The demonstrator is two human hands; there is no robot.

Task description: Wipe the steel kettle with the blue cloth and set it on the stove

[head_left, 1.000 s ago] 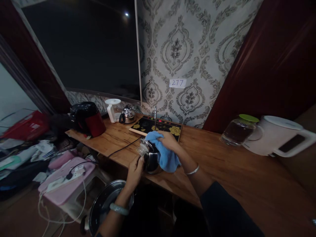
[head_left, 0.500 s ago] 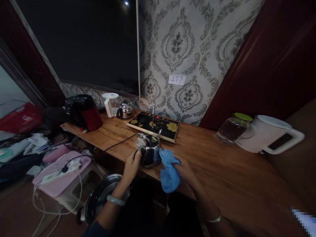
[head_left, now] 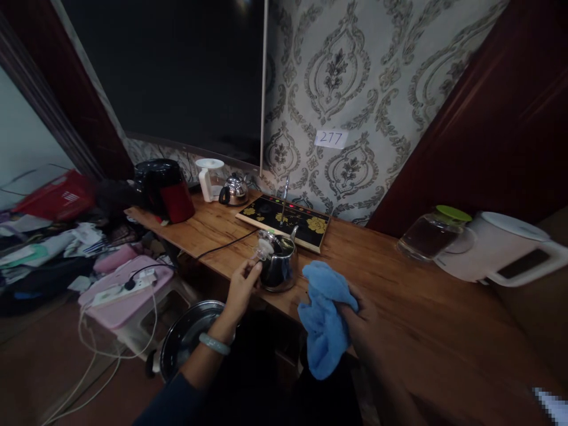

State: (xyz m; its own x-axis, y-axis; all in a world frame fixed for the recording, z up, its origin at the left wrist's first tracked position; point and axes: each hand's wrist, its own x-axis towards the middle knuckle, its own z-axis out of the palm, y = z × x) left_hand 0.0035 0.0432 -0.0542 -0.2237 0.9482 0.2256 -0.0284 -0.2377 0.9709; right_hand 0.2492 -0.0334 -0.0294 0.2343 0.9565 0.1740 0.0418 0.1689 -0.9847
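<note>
A shiny steel kettle (head_left: pixel 279 269) stands at the front edge of the wooden table, its spout turned away to the right. Its lid (head_left: pixel 267 245), with a clear knob, is tipped up on the left side of the rim. My left hand (head_left: pixel 243 285) is closed at the kettle's left side, where the handle is; the fingers cover most of it. A crumpled blue cloth (head_left: pixel 326 322) hangs from my right hand (head_left: pixel 359 313), which is closed around it, to the right of the kettle and apart from it.
Behind the kettle lies a black electric tea stove (head_left: pixel 266 211) with a thin spout. A small kettle (head_left: pixel 236 190), white pitcher (head_left: pixel 205 180) and red-black appliance (head_left: pixel 171 192) stand left. A glass jug (head_left: pixel 428 236) and white kettle (head_left: pixel 483 254) stand right. A steel pot (head_left: pixel 175 343) sits below.
My right hand has drawn the blue cloth away from the kettle, to the right and toward me. My left hand stays at the kettle's handle side. The view has shifted slightly.
</note>
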